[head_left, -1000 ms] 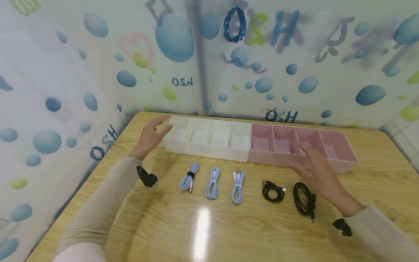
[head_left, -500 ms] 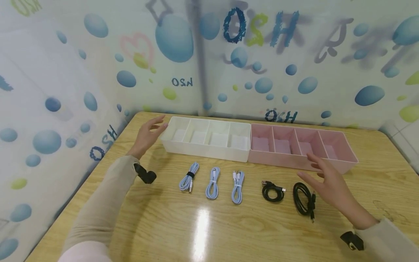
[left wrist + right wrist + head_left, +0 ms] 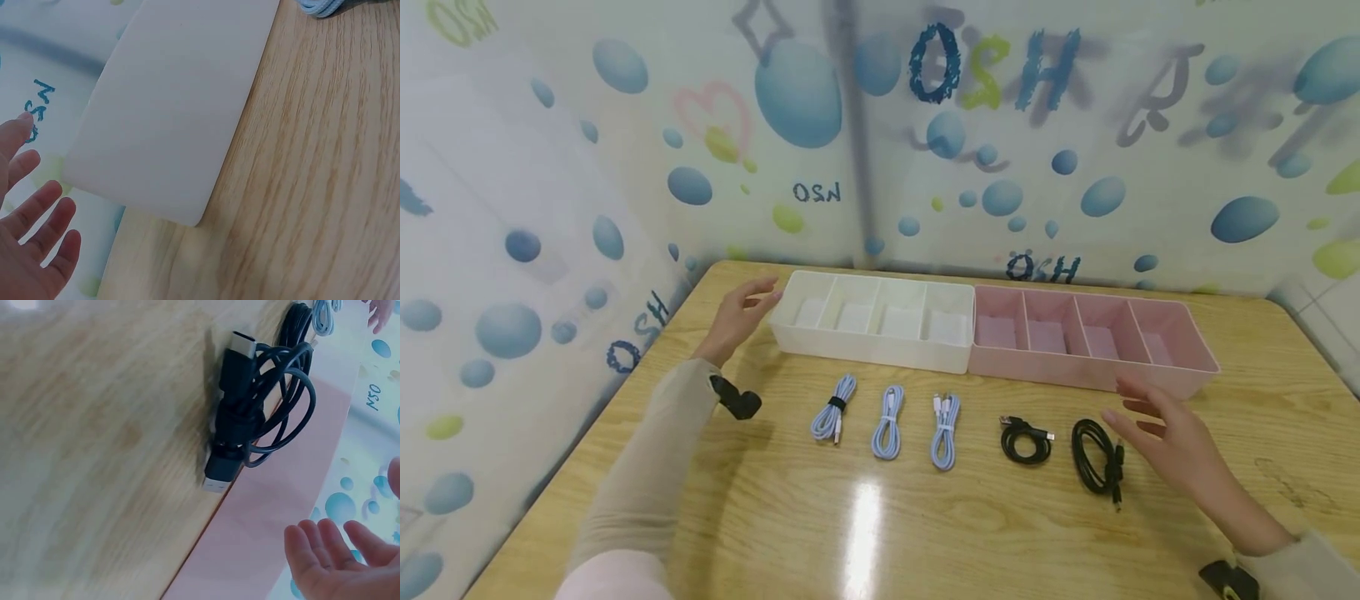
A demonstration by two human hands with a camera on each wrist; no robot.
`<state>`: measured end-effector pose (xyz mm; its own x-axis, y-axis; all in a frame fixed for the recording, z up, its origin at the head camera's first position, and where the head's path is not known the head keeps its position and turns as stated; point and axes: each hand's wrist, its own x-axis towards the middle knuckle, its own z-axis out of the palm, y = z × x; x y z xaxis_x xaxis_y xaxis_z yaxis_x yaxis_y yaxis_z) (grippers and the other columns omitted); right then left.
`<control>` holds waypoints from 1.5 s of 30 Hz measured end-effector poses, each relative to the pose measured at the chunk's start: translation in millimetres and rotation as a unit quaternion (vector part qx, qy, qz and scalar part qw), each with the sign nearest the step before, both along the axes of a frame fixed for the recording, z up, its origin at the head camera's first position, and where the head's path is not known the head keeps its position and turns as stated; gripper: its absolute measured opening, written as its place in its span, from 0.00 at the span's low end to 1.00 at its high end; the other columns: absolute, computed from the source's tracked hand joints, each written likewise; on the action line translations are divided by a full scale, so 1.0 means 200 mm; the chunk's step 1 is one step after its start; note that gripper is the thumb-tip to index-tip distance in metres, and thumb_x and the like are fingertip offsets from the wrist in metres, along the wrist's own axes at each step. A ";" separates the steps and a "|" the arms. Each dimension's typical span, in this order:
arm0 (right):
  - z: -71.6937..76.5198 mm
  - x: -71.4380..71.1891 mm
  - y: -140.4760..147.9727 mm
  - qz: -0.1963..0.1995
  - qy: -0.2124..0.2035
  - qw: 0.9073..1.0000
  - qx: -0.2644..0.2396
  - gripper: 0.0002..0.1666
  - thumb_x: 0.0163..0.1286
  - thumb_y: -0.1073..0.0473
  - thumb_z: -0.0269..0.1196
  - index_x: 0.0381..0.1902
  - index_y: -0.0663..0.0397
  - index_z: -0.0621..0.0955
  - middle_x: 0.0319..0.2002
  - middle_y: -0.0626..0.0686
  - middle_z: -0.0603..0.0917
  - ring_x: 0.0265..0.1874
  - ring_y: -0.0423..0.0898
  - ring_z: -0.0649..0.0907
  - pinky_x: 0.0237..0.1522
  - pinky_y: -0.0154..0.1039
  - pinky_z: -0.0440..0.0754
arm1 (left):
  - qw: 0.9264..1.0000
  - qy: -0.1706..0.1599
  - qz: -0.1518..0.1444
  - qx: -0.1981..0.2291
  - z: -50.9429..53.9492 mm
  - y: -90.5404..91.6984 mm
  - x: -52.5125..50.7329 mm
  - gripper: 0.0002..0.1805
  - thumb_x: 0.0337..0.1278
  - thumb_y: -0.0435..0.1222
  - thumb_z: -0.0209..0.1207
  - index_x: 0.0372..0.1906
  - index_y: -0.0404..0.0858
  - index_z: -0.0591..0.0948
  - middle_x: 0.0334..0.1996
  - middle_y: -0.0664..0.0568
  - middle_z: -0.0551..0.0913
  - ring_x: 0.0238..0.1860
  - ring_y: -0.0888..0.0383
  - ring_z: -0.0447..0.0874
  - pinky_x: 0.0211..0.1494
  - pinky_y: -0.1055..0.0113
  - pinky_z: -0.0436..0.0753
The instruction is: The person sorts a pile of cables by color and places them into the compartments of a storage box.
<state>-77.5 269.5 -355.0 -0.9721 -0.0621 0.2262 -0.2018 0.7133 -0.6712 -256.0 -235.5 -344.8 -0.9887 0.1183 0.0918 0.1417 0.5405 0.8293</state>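
Observation:
A white four-compartment box point(image 3: 872, 343) and a pink one point(image 3: 1045, 364) stand end to end, their compartments empty. My left hand point(image 3: 737, 321), fingers loosely bent, is by the white box's left end; the left wrist view shows the fingers point(image 3: 47, 231) spread beside the box point(image 3: 169, 112). Over the table, right of a coiled black cable point(image 3: 1097, 457), my right hand point(image 3: 1176, 437) holds nothing. In the right wrist view that hand point(image 3: 344, 562) is near the pink box point(image 3: 250, 519), apart from the black cable point(image 3: 234, 419).
In front of the boxes lie three light-blue coiled cables point(image 3: 832, 410), point(image 3: 888, 423), point(image 3: 944, 432) and a smaller black coiled cable point(image 3: 1026, 442). A patterned covering point(image 3: 880, 167) rises behind the wooden table point(image 3: 775, 517).
My right hand has moved right and toward the table's front, away from the pink box. My left hand has shifted slightly left, off the white box's corner. The cables and boxes have stayed put.

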 end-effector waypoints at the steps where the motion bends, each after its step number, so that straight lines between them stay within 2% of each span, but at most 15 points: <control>1: 0.00 0.01 0.00 -0.002 -0.001 1.000 -0.001 0.27 0.61 0.61 0.59 0.56 0.69 0.67 0.50 0.68 0.72 0.43 0.41 0.75 0.35 0.19 0.70 | 1.000 0.002 -0.002 0.000 -0.01 0.00 0.00 0.28 0.60 0.47 0.50 0.62 0.39 0.65 0.59 0.39 0.64 0.55 0.42 0.63 0.52 0.49 0.67; 5: -0.03 0.03 0.01 -0.001 -0.019 1.000 -0.009 0.26 0.63 0.60 0.58 0.54 0.70 0.68 0.49 0.69 0.72 0.40 0.31 0.73 0.34 0.16 0.69 | 1.000 -0.002 0.001 0.001 -0.03 -0.02 -0.01 0.28 0.59 0.48 0.50 0.62 0.39 0.65 0.59 0.39 0.65 0.56 0.42 0.62 0.52 0.49 0.67; 7: -0.04 0.04 0.01 0.000 -0.024 1.000 -0.011 0.26 0.63 0.60 0.58 0.54 0.70 0.68 0.49 0.69 0.72 0.39 0.22 0.69 0.33 0.17 0.69 | 1.000 -0.006 0.002 -0.001 -0.04 -0.02 -0.01 0.28 0.59 0.48 0.50 0.62 0.39 0.65 0.59 0.39 0.65 0.55 0.42 0.63 0.52 0.49 0.67; 9: -0.04 0.05 0.02 0.000 -0.031 0.999 -0.012 0.26 0.63 0.59 0.58 0.55 0.70 0.68 0.48 0.69 0.72 0.38 0.18 0.65 0.33 0.18 0.69 | 1.000 -0.011 0.003 -0.002 -0.05 -0.03 -0.02 0.28 0.60 0.47 0.50 0.62 0.39 0.65 0.58 0.39 0.66 0.54 0.42 0.64 0.51 0.50 0.68; 13: -0.07 0.06 0.04 0.002 -0.037 0.999 -0.017 0.27 0.63 0.59 0.57 0.56 0.70 0.67 0.48 0.69 0.72 0.38 0.19 0.66 0.33 0.18 0.69 | 1.000 -0.015 0.002 0.004 -0.06 -0.03 -0.02 0.29 0.60 0.47 0.50 0.62 0.38 0.64 0.58 0.39 0.66 0.52 0.42 0.66 0.50 0.51 0.69; 16: -0.08 0.07 0.05 0.000 -0.057 0.998 -0.017 0.28 0.64 0.58 0.57 0.57 0.70 0.66 0.49 0.69 0.72 0.38 0.22 0.68 0.33 0.20 0.71 | 1.000 -0.018 0.001 0.011 -0.07 -0.03 -0.03 0.30 0.59 0.48 0.50 0.63 0.38 0.64 0.58 0.39 0.66 0.53 0.43 0.66 0.50 0.51 0.69; 20: -0.08 0.08 0.06 -0.015 -0.098 0.995 -0.004 0.31 0.65 0.53 0.55 0.59 0.69 0.65 0.51 0.68 0.71 0.43 0.41 0.74 0.31 0.28 0.74 | 0.999 -0.027 -0.009 0.019 -0.07 -0.03 -0.03 0.30 0.59 0.48 0.50 0.63 0.37 0.62 0.58 0.38 0.64 0.54 0.42 0.65 0.51 0.50 0.68; 22: -0.09 0.09 0.06 -0.021 -0.118 0.993 0.001 0.32 0.65 0.51 0.54 0.59 0.68 0.64 0.51 0.68 0.71 0.43 0.45 0.74 0.31 0.30 0.74 | 0.999 -0.029 -0.015 0.022 -0.07 -0.03 -0.03 0.30 0.60 0.47 0.50 0.64 0.37 0.62 0.59 0.38 0.64 0.54 0.41 0.65 0.51 0.49 0.68; 23: -0.09 0.10 0.06 -0.023 -0.125 0.992 -0.001 0.32 0.65 0.51 0.54 0.60 0.68 0.64 0.51 0.68 0.71 0.43 0.45 0.74 0.31 0.30 0.74 | 0.999 -0.030 -0.019 0.023 -0.07 -0.03 -0.03 0.30 0.60 0.47 0.50 0.64 0.37 0.61 0.59 0.38 0.64 0.54 0.41 0.65 0.51 0.49 0.68; 27: -0.11 0.11 0.07 -0.026 -0.152 0.988 -0.021 0.34 0.66 0.49 0.53 0.61 0.68 0.62 0.52 0.68 0.69 0.38 0.24 0.68 0.32 0.28 0.74 | 0.999 -0.033 -0.028 0.023 -0.07 -0.03 -0.02 0.30 0.60 0.46 0.50 0.64 0.38 0.61 0.59 0.38 0.63 0.54 0.41 0.65 0.51 0.49 0.68; 29: -0.12 0.11 0.08 -0.025 -0.161 0.986 -0.038 0.34 0.66 0.49 0.52 0.61 0.69 0.61 0.53 0.68 0.68 0.36 0.19 0.66 0.33 0.28 0.75 | 0.998 -0.039 -0.035 0.025 -0.07 -0.02 -0.03 0.31 0.60 0.47 0.50 0.65 0.38 0.60 0.59 0.38 0.63 0.54 0.41 0.64 0.52 0.48 0.68; 34: -0.14 0.13 0.08 -0.017 -0.166 0.983 -0.082 0.33 0.67 0.53 0.52 0.60 0.72 0.59 0.53 0.70 0.66 0.36 0.18 0.67 0.33 0.30 0.77 | 0.998 -0.051 -0.043 0.022 -0.07 -0.01 -0.05 0.32 0.59 0.48 0.50 0.65 0.39 0.59 0.60 0.38 0.61 0.55 0.41 0.63 0.51 0.48 0.69; 38: -0.16 0.14 0.08 -0.014 -0.162 0.982 -0.096 0.32 0.67 0.56 0.53 0.60 0.74 0.59 0.52 0.72 0.66 0.35 0.20 0.69 0.32 0.31 0.78 | 0.998 -0.053 -0.042 0.014 -0.07 0.00 -0.06 0.30 0.61 0.46 0.49 0.65 0.40 0.60 0.61 0.38 0.60 0.55 0.40 0.62 0.50 0.47 0.69; 42: -0.18 0.14 0.08 -0.018 -0.160 0.983 -0.088 0.31 0.66 0.57 0.54 0.59 0.74 0.60 0.50 0.72 0.68 0.34 0.21 0.71 0.33 0.28 0.76 | 0.997 -0.061 -0.044 0.018 -0.05 0.02 -0.06 0.28 0.61 0.43 0.49 0.65 0.40 0.60 0.62 0.38 0.59 0.56 0.39 0.61 0.50 0.47 0.69; 45: -0.19 0.14 0.08 -0.021 -0.165 0.984 -0.068 0.32 0.66 0.56 0.54 0.59 0.73 0.61 0.50 0.72 0.69 0.34 0.22 0.71 0.33 0.26 0.74 | 0.996 -0.071 -0.044 0.025 0.00 0.04 -0.02 0.28 0.62 0.39 0.48 0.65 0.37 0.59 0.61 0.36 0.58 0.56 0.38 0.60 0.50 0.45 0.68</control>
